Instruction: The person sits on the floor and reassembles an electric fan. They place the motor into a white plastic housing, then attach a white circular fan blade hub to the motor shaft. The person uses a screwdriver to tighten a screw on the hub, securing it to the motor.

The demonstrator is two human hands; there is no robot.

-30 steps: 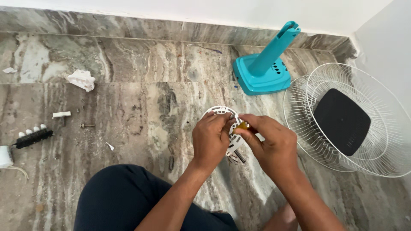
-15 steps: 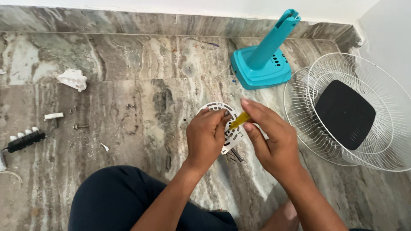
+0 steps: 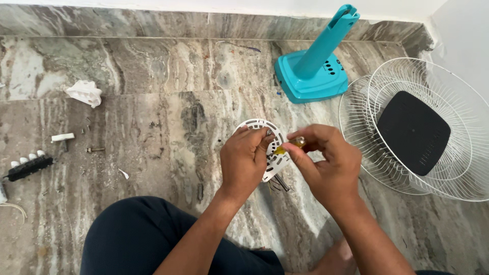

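Observation:
My left hand [image 3: 245,162] grips a round white slotted plastic cover [image 3: 270,143] and holds it tilted above the marble floor. My right hand [image 3: 326,165] is closed around a small screwdriver with a yellow handle [image 3: 290,145], whose tip points at the cover's upper right part. Thin dark wires or pins [image 3: 279,183] hang below the cover. The far side of the cover is hidden behind my left fingers.
A teal fan stand and base [image 3: 313,66] sits at the back. White wire fan guards [image 3: 448,168] with a black pad [image 3: 413,132] lie at right. A crumpled white paper [image 3: 84,92], a screw [image 3: 94,149], a white clip [image 3: 62,137] and a black button switch block [image 3: 28,167] lie at left.
My right hand has shifted its grip, its fingers curling back around the yellow screwdriver handle against the cover. The view has drifted slightly; my left hand keeps holding the cover.

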